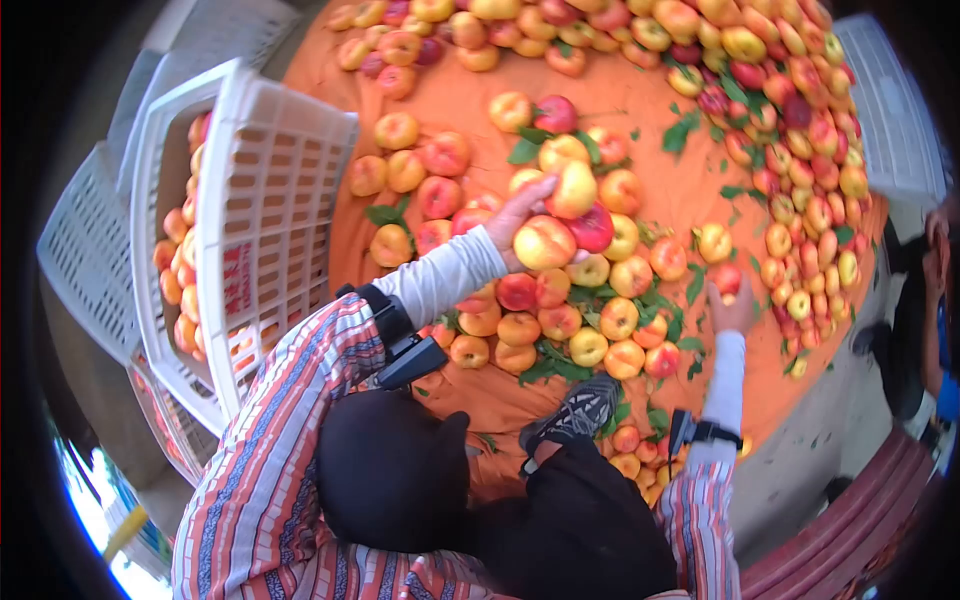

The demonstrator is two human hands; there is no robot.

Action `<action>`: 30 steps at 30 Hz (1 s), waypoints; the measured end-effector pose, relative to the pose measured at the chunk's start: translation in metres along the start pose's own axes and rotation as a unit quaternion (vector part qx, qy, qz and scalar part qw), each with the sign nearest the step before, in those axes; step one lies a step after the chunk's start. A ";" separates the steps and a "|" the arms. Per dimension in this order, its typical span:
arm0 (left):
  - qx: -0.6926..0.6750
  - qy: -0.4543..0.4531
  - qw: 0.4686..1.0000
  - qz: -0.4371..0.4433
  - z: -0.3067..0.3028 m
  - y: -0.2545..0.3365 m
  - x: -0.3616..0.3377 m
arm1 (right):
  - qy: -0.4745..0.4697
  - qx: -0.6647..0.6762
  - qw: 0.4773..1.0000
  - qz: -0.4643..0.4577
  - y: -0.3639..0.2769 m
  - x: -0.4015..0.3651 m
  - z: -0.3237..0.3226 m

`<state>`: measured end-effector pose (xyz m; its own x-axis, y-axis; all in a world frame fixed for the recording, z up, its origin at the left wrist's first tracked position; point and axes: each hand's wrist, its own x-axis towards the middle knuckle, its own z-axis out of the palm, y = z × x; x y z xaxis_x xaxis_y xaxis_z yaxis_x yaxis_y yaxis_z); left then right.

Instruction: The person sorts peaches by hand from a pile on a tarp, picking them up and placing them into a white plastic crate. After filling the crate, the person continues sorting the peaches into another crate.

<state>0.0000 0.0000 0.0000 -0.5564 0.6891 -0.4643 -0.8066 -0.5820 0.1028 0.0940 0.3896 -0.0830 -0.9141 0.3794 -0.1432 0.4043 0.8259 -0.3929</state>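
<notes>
My left hand (515, 218) is closed around several peaches: a yellow-orange peach (544, 243) in front, a yellow peach (573, 190) above it and a dark red peach (592, 229) beside them. Part of the palm and some fingers are hidden behind the fruit. Farther right, my right hand (732, 312) has its fingers around a red peach (725, 280) low over the orange cloth (660, 180). Loose peaches (619, 318) and green leaves lie below and between the hands.
On the left, a white plastic crate (285, 170) holds peaches, with other crates (90, 240) behind it. A large peach pile (800, 190) curves along the cloth's far and right edges. Another crate (890, 110) and a person's arm (935, 260) are at right. My shoe (585, 405) rests on the cloth.
</notes>
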 end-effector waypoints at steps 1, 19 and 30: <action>0.019 -0.013 1.000 0.019 0.001 0.004 0.001 | 0.036 0.105 0.993 -0.035 0.010 0.006 0.011; 0.005 0.106 0.897 0.429 0.075 0.168 -0.345 | -0.607 0.411 0.637 -0.237 -0.623 -0.124 -0.085; 0.202 0.172 0.815 0.515 0.077 0.189 -0.369 | -0.235 0.355 0.766 -0.482 -0.526 -0.107 -0.068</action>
<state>0.0373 -0.3314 0.2591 -0.9472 -0.2778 -0.1599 0.0153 -0.5375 0.8431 -0.0184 -0.0569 0.2009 -0.7551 -0.5940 0.2775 -0.4307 0.1303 -0.8931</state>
